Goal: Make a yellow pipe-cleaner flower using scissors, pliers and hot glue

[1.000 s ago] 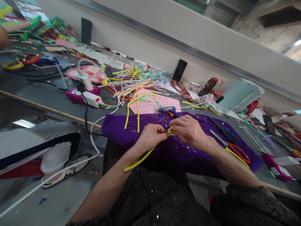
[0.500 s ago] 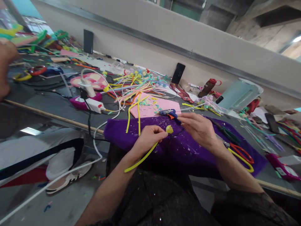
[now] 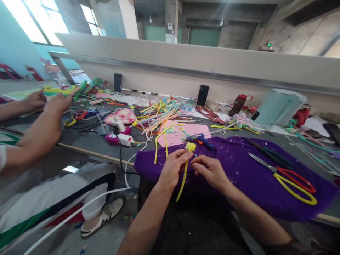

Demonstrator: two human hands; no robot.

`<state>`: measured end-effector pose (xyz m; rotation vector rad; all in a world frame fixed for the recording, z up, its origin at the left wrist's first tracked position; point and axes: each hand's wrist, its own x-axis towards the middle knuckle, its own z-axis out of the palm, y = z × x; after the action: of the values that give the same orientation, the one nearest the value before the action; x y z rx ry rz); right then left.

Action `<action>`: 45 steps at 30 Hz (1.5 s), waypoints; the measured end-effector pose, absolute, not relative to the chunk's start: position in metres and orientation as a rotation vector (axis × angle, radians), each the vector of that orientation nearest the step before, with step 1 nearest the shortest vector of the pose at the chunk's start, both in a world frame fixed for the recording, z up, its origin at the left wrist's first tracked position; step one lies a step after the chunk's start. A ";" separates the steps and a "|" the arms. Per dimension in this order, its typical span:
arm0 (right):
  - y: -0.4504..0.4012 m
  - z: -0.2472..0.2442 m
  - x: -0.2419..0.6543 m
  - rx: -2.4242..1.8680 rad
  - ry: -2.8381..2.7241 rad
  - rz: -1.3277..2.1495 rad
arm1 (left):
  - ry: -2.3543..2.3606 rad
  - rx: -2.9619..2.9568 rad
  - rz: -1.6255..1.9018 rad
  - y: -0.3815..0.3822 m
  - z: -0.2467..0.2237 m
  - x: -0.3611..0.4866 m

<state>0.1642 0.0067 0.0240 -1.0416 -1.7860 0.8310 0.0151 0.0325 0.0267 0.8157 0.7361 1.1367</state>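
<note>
My left hand [image 3: 174, 168] pinches a yellow pipe cleaner [image 3: 182, 184] just under a small ruffled yellow bloom [image 3: 190, 146] at its top. The stem hangs below the fingers, over the purple cloth [image 3: 236, 166]. Close by on the right, my right hand [image 3: 211, 172] has its fingers curled together near the stem; anything between the fingertips is too small to make out. Beyond both hands, a blue glue gun [image 3: 203, 140] lies across the edge of a pink foam sheet [image 3: 174, 138], touched by neither hand.
Red-and-yellow-handled scissors [image 3: 294, 180] and dark-handled pliers [image 3: 271, 154] lie on the cloth's right. Loose pipe cleaners [image 3: 170, 113] are heaped behind. A power strip [image 3: 123, 139] with a white cable [image 3: 106, 193] is on the left, near a co-worker's hands [image 3: 57, 102].
My right hand has left the glue gun and come down beside the stem. My left hand has turned the bloom upright, with the stem pointing down. The view has tilted up and shifted left.
</note>
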 end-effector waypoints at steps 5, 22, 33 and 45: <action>0.013 0.021 0.144 -0.967 -1.600 1.096 | 0.738 0.781 1.253 0.032 0.026 0.016; 0.017 0.016 0.140 -1.025 -1.493 0.892 | 0.706 0.708 1.323 0.028 0.021 0.025; 0.018 0.012 0.138 -1.113 -1.683 0.554 | 0.726 0.661 1.310 0.031 0.018 0.020; 0.016 0.014 0.139 -1.116 -1.700 0.620 | 0.693 0.607 1.252 0.036 0.012 0.014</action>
<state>0.1394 0.0160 0.0136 -1.1158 -1.7000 0.6199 0.0138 0.0361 0.0123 0.6067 0.6934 1.2517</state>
